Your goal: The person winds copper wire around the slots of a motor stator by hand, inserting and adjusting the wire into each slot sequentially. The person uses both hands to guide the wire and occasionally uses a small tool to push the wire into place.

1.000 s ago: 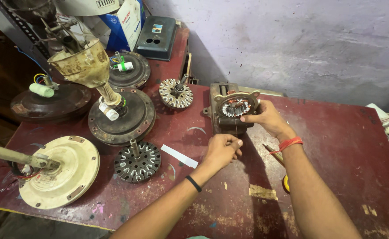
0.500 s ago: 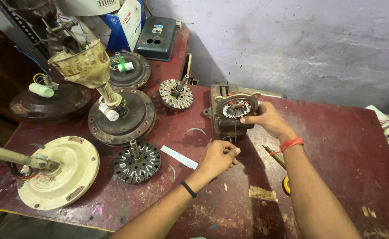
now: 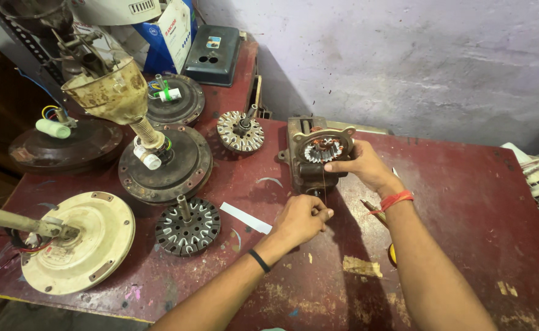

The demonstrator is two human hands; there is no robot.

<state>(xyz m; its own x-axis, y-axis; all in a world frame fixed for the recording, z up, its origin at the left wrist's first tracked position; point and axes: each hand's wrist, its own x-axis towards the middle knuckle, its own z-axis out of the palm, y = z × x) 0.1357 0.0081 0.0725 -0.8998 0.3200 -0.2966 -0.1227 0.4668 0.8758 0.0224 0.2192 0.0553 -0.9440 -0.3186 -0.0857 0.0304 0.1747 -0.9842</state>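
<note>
A: What's being worked on here?

B: A small round stator with coppery windings and pale slot teeth (image 3: 322, 149), sitting in a grey-brown metal holder (image 3: 311, 164) on the worn dark-red table (image 3: 465, 202), near the back wall. A thin copper wire (image 3: 324, 181) runs from it straight down toward the person.

A: And the hands?

B: The right hand (image 3: 361, 167) rests against the stator's right edge, fingers pressed together at the rim, seemingly guiding the wire into a slot. The left hand (image 3: 300, 219) sits just below the holder, fingers curled shut, pinching the wire's lower end taut.

A: So which step is it?

B: I'd judge it's winding a coil, mid-way: some slots look filled. The next turn would call for steady tension and a careful lay into the slot, since thin wire kinks or snaps easily.

A: Anything around it?

B: A white paper strip (image 3: 245, 217) and a dark bare stator core on a shaft (image 3: 188, 227) to the left; beyond these, a rusty brown fan motor housing (image 3: 165, 162) and a cream round fan cover (image 3: 79, 248).
</note>
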